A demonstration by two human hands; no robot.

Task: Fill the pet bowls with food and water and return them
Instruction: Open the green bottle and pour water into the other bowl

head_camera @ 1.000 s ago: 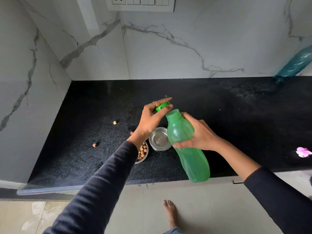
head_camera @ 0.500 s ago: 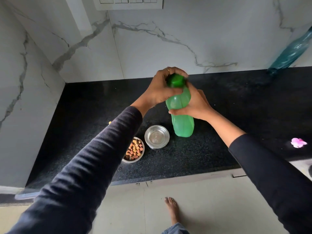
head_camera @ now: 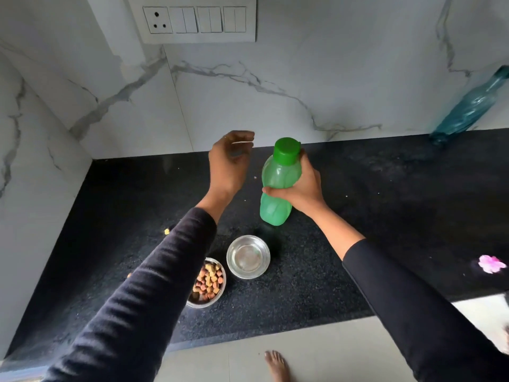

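head view: the cap is back on the green water bottle point(head_camera: 278, 186), which the right hand point(head_camera: 303, 188) now stands on the worktop point(head_camera: 385, 230), fingers wrapped round it. the left hand point(head_camera: 230, 164) has lifted away, fingers loosely apart and empty. the water bowl point(head_camera: 248, 257) and kibble bowl point(head_camera: 207, 282) sit filled near the front edge, so returning them seems next.

You see a translucent green plastic bottle point(head_camera: 278, 188) with a glossy opaque cap point(head_camera: 286, 150). The two bowls point(head_camera: 248, 257) are shiny polished metal. The counter point(head_camera: 385, 216) is black speckled stone, the wall point(head_camera: 303, 78) smooth veined marble, your sleeves point(head_camera: 154, 285) matt dark cloth.
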